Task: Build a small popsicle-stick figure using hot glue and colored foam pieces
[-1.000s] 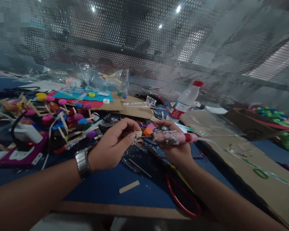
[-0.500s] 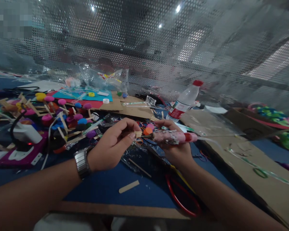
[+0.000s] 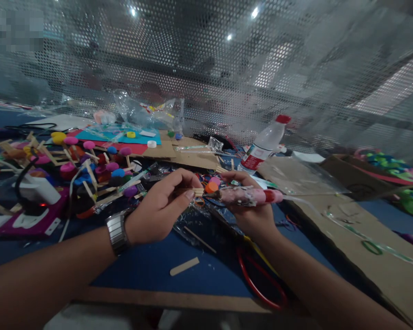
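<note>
Between the thumb and fingers of my left hand (image 3: pixel 161 208) is a small bundle of wooden craft sticks (image 3: pixel 197 191), its ends poking out to the right. My right hand (image 3: pixel 251 215) is wrapped round a pink hot glue gun (image 3: pixel 244 196) smeared with dried glue. The glue gun's nozzle points left, close to the stick ends; whether it touches them I cannot tell. Just behind the nozzle are an orange bottle cap (image 3: pixel 212 187) and a pink one. A loose cut craft stick (image 3: pixel 185 266) lies on the blue table in front of my hands.
Many coloured caps and stick pieces (image 3: pixel 89 169) crowd the left, beside a purple power strip (image 3: pixel 37 220) with a white plug. A red-capped bottle (image 3: pixel 263 144) leans at the back. Red-handled scissors (image 3: pixel 261 284) lie below my right wrist. Cardboard (image 3: pixel 358 233) covers the right side.
Both hands keep almost the same place and hold. The glue gun and the craft sticks have shifted very slightly to the right.
</note>
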### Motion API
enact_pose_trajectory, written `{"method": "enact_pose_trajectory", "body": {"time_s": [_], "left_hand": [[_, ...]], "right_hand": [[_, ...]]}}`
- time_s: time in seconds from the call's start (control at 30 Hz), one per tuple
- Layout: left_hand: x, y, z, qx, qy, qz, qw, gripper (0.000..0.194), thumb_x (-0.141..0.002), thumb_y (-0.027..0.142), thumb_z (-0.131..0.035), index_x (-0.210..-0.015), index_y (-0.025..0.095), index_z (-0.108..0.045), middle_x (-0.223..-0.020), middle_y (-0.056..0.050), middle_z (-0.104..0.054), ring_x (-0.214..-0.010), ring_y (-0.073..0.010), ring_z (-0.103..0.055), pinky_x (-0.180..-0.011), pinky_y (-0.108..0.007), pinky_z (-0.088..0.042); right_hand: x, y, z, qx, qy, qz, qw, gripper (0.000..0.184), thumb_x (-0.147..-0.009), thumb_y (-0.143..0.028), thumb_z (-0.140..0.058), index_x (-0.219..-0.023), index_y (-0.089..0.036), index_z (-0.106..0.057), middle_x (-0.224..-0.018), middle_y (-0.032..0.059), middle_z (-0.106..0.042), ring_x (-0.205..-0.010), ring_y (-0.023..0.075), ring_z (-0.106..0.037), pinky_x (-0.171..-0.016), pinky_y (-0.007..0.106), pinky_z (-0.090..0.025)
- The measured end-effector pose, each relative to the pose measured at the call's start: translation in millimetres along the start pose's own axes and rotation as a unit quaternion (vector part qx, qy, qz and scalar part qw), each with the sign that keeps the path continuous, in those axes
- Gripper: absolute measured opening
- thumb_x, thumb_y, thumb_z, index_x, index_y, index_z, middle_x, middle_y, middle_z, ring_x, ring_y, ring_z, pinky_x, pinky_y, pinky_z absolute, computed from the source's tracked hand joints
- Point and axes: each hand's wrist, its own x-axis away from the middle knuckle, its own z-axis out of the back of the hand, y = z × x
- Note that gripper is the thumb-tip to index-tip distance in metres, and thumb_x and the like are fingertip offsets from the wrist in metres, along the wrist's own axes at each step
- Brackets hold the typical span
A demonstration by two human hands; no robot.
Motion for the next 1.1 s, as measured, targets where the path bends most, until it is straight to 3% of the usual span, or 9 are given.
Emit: {"method": "enact_pose_trajectory", "body": {"time_s": [0.23,0.67,1.1], "left_hand": [[0.2,0.4,0.2,-0.004,-0.002,0.002,1.000,0.011,-0.100,0.017,-0.046,-0.104,0.016,-0.057,-0.092,-0.002,-0.056,-0.079,-0.0128,-0.049,-0.072,-0.026,-0.043],[0.4,-0.8,0.2,-0.006,-0.002,-0.010,1.000,0.011,-0.100,0.017,-0.047,-0.104,0.017,-0.057,-0.095,-0.003,-0.059,-0.081,-0.0132,-0.051,-0.073,-0.026,-0.044],[0.6,0.3,0.7,-0.024,-0.003,-0.002,1.000,0.012,-0.100,0.019,-0.047,-0.104,0.017,-0.057,-0.094,-0.004,-0.059,-0.080,-0.0148,-0.051,-0.073,-0.027,-0.045]], "right_hand": [[-0.8,-1.9,-0.8,0.004,-0.004,0.001,1.000,0.034,-0.075,-0.029,-0.077,-0.108,-0.026,-0.068,-0.109,0.0058,-0.070,-0.089,0.0229,-0.070,-0.076,0.037,-0.058],[-0.2,-1.3,0.1,-0.003,-0.006,0.000,1.000,0.030,-0.076,-0.024,-0.074,-0.105,-0.027,-0.069,-0.112,0.0059,-0.070,-0.097,0.0247,-0.069,-0.088,0.042,-0.057],[-0.4,-1.7,-0.2,-0.010,-0.002,-0.012,1.000,0.031,-0.074,-0.021,-0.075,-0.104,-0.029,-0.070,-0.114,0.0050,-0.071,-0.098,0.0255,-0.070,-0.089,0.044,-0.058]]}}
